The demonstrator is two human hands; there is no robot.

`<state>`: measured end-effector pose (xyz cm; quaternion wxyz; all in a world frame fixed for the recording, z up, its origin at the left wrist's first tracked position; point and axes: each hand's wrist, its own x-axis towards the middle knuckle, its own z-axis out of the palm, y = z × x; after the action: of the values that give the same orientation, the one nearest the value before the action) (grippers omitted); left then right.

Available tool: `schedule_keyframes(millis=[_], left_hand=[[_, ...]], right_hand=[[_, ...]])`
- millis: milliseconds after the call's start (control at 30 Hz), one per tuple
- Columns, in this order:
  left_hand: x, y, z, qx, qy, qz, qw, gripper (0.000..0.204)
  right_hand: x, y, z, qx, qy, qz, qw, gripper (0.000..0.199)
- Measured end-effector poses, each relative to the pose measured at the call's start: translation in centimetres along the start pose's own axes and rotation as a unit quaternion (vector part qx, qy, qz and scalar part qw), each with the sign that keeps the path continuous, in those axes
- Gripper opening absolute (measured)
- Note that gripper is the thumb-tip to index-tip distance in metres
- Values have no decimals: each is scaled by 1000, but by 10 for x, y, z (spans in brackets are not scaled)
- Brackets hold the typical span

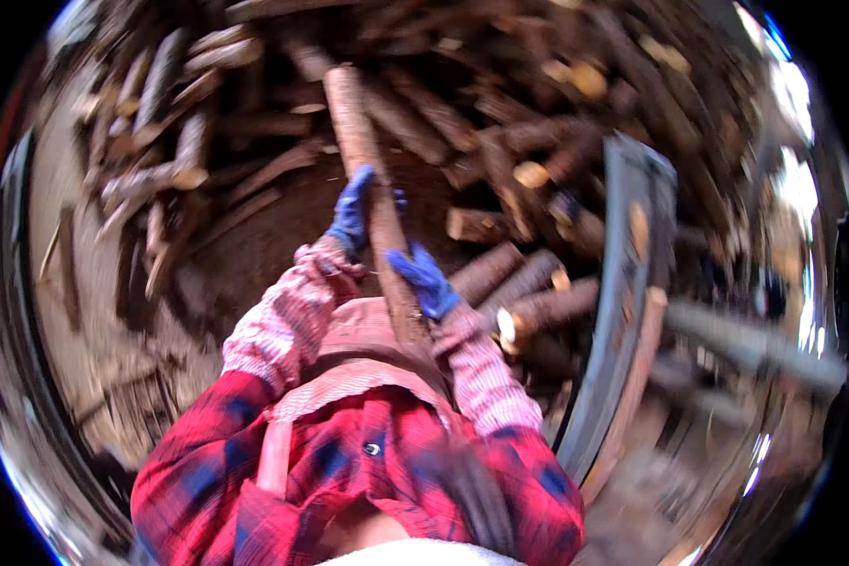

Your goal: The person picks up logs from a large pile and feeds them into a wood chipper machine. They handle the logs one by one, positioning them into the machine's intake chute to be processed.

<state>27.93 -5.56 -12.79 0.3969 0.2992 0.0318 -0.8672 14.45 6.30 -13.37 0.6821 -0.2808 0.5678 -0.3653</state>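
A long, straight log (354, 123) with brown bark stands out in front of me, its far end pointing away and its near end close to my apron. My left hand (353, 212), in a blue glove, grips it around the middle from the left, with fingertips showing past its right side. Nearer to my body, my right hand (424, 280), also gloved in blue, presses against the log's right side with its fingers laid along the bark. Whether those fingers close around it cannot be made out.
Piled logs (415, 123) spread across the far side. Several cut logs (538, 307) lie close to my right hand. A grey metal beam (623, 245) rises at the right, and a dark rail (24, 274) runs along the left. Split pieces (160, 179) lie at the left.
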Motion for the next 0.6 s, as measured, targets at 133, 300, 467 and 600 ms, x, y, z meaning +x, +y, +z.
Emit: schedule_keyframes(millis=[133,300,467,600], left_hand=[[-5,-90,57,106,-57,-21,993,58],[-3,-211,164,391,-284,71,873,54],[-2,-284,188,486,-330,71,806,48],[13,-277,129,616,-224,102,748,53]], right_hand=[[-83,-17,-47,92,-10,-110,990,61],[-180,-48,-165,27,237,-306,922,56],[-254,-169,-357,-192,410,-476,754,55],[-268,-261,-436,-494,502,-478,526,49]])
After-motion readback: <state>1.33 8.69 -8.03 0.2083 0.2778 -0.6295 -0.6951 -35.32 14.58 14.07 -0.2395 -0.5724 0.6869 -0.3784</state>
